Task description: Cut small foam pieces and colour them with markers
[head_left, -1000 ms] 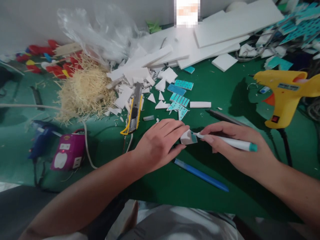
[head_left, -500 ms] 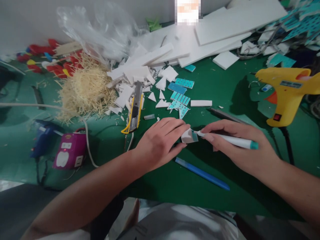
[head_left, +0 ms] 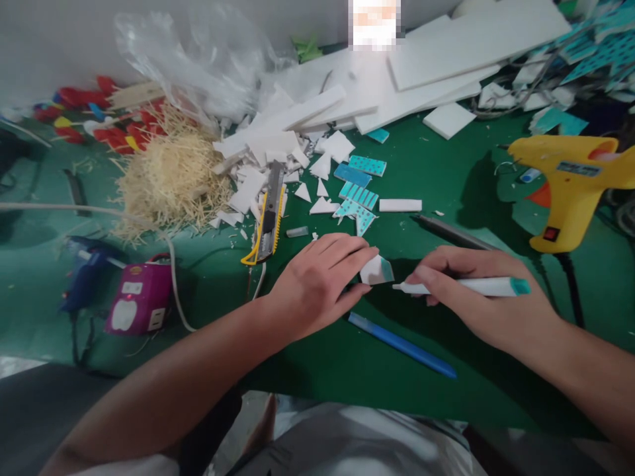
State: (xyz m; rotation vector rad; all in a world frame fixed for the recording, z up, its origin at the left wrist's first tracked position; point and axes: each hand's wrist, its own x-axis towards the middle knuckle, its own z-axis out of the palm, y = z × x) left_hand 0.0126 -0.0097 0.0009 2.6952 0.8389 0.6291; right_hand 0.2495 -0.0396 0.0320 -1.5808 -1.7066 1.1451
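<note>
Between the thumb and fingers of my left hand [head_left: 322,284] is a small white foam board piece [head_left: 373,271], its right end coloured teal. My right hand [head_left: 476,291] grips a white marker [head_left: 489,286] with a teal end; the tip points left, just off the piece's lower right corner and apart from it. A blue pen [head_left: 401,345] lies on the table in front of my hands. Beyond them rest teal patterned foam pieces [head_left: 358,194], some dotted, one striped, and a plain white strip [head_left: 400,205]. A dark grey pen-like tool [head_left: 451,231] lies partly behind my right hand.
A yellow utility knife [head_left: 270,215] lies on white scraps. A yellow glue gun [head_left: 565,185] stands at right. Left are a blue glue gun [head_left: 89,271], a purple power adapter [head_left: 139,299], a cable and a straw-like heap [head_left: 173,165]. White boards [head_left: 476,46] lie at the back.
My right hand has drawn the marker right and slightly toward me, so its tip has come away from the foam board piece. More teal shows on the piece's right end. My left hand stays put.
</note>
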